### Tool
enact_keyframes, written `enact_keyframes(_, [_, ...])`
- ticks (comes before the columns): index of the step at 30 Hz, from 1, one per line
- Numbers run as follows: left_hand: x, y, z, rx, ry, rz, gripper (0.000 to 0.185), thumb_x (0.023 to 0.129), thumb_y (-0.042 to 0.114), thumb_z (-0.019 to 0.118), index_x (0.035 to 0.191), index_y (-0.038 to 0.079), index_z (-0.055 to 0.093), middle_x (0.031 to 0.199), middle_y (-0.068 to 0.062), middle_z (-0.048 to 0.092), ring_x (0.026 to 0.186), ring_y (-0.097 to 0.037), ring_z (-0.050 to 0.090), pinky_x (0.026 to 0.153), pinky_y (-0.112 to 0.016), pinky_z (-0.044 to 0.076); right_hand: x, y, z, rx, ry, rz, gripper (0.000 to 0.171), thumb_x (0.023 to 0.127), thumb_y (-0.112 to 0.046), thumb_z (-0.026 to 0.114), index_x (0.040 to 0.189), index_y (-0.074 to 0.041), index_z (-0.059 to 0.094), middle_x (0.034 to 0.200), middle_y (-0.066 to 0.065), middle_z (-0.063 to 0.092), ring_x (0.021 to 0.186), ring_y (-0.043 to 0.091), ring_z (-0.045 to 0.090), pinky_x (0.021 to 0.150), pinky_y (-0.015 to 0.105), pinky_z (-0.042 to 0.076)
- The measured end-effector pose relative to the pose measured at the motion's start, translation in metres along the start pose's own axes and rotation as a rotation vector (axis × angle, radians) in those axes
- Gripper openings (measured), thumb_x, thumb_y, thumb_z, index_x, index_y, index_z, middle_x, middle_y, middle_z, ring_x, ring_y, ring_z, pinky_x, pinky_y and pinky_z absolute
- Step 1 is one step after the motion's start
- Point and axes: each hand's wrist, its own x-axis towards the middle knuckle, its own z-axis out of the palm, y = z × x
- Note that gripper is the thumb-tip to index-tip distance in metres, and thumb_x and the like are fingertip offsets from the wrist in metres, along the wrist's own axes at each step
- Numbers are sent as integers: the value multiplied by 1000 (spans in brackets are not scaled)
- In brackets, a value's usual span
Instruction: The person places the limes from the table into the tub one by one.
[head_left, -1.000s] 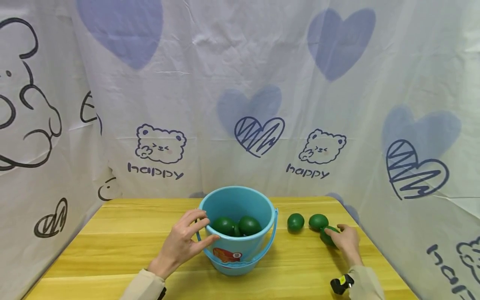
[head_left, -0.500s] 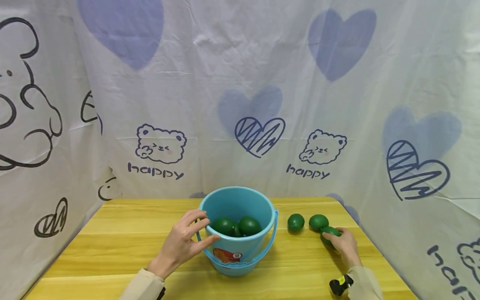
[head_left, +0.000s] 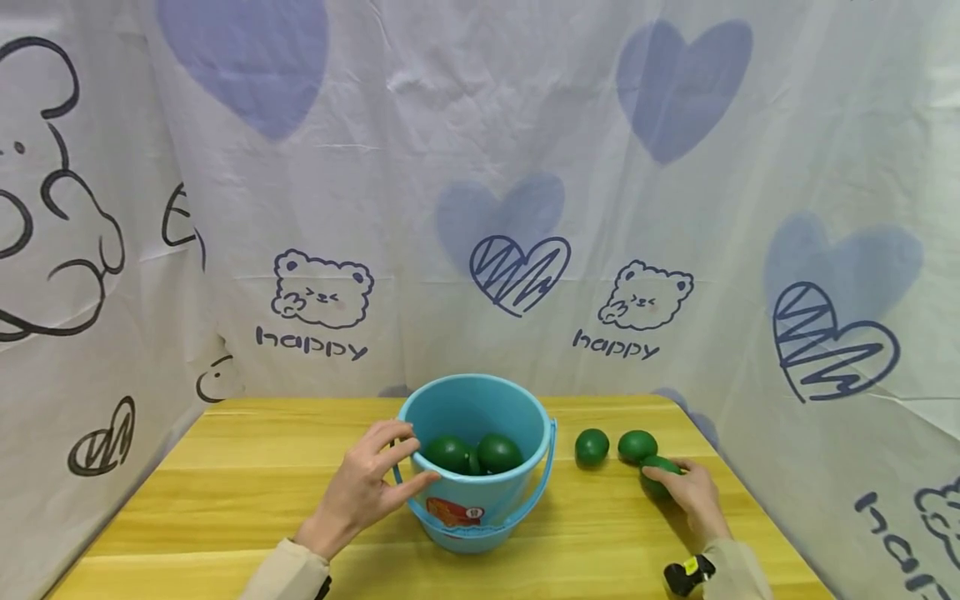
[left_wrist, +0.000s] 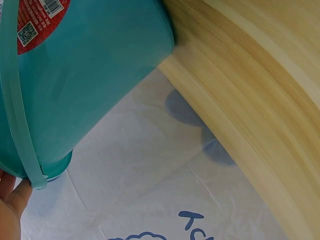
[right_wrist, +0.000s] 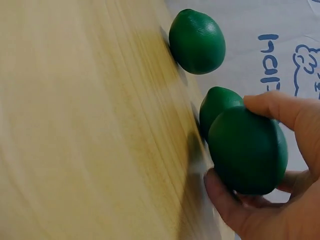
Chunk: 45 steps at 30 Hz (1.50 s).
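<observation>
At the left rim of a light-blue bucket (head_left: 480,500), my left hand (head_left: 358,492) holds the edge, its thumb along the front. The left wrist view shows only its fingertips (left_wrist: 19,197) beside the handle joint. Inside the bucket lie green limes (head_left: 498,452); a further one is partly hidden between two of them. On the right, my right hand (head_left: 693,492) grips a dark-green lime (right_wrist: 248,150) between thumb and fingers. Just beyond it is a second lime (head_left: 637,447), and a third lime (head_left: 592,447) lies nearer the bucket.
The wooden table (head_left: 247,467) carries the bucket and the loose limes. Its back edge meets a white curtain (head_left: 450,125) printed with hearts and bears, which also hangs along both sides. The bucket's blue handle (head_left: 536,492) hangs down across its front.
My right thumb and fingers have shifted slightly around the lime, which has barely moved. The left hand and the bucket look the same.
</observation>
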Motion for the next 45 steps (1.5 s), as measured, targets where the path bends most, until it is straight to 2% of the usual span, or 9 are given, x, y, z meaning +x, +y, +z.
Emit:
enact_keyframes(4, [1,0,0,7,9,5,39,81,44,78,98,10,74,110,-4,67,106,-20,61,86,-39,59,1,2,-1,87,-19,-20,82,88,-39,70,143,9,33,141,34,35,125,48,43,93,48,52])
enact_keyframes(12, [1,0,-1,15,9,3,38,81,46,78,97,11,74,109,-2,67,106,-19,61,87,-39,59,-2,2,-4,43,0,-92,76,91,-35,67,144,6,33,140,33,38,121,45,44,93,51,46])
enact_keyframes(17, [0,0,0,5,4,-2,38,80,45,78,97,11,74,109,-2,67,106,-19,60,87,-41,59,-4,-1,-3,57,19,-99,70,90,-32,67,142,4,36,136,30,40,114,40,47,80,36,50])
enact_keyframes(20, [0,0,0,-2,0,-6,38,80,45,79,97,11,74,109,-2,67,107,-19,60,87,-41,59,-6,-3,-1,108,14,-89,69,89,-34,70,141,0,39,135,27,40,111,35,50,77,31,55])
enact_keyframes(24, [-1,0,0,-2,-1,-8,38,80,44,80,97,11,74,109,-3,67,106,-19,60,87,-41,59,-7,-6,1,188,-2,-91,68,88,-31,73,141,-2,41,135,26,39,107,30,54,80,32,60])
enact_keyframes(33, [0,1,-1,8,0,-10,39,80,44,79,98,11,74,109,-3,67,106,-19,60,86,-41,59,-11,-20,3,316,-16,-103,70,86,-21,77,142,-1,40,138,26,34,107,27,55,86,35,59])
enact_keyframes(40, [-2,1,1,7,7,-4,38,80,44,79,98,12,74,110,-1,67,106,-18,60,91,-30,56,-19,-33,8,327,-25,-135,65,86,-16,76,141,0,45,142,26,32,110,29,53,86,34,60])
enact_keyframes(42, [-2,1,0,6,6,-4,37,80,44,79,98,12,74,110,-1,67,105,-18,60,91,-31,56,-21,-37,10,323,-22,-145,64,85,-16,76,140,0,46,142,26,33,112,30,50,86,34,60])
enact_keyframes(45, [-1,1,0,5,3,-8,38,80,44,79,98,12,74,110,-2,67,106,-18,60,87,-38,59,-25,-46,13,325,-21,-156,60,85,-14,76,137,-1,48,141,24,34,114,32,48,86,33,59])
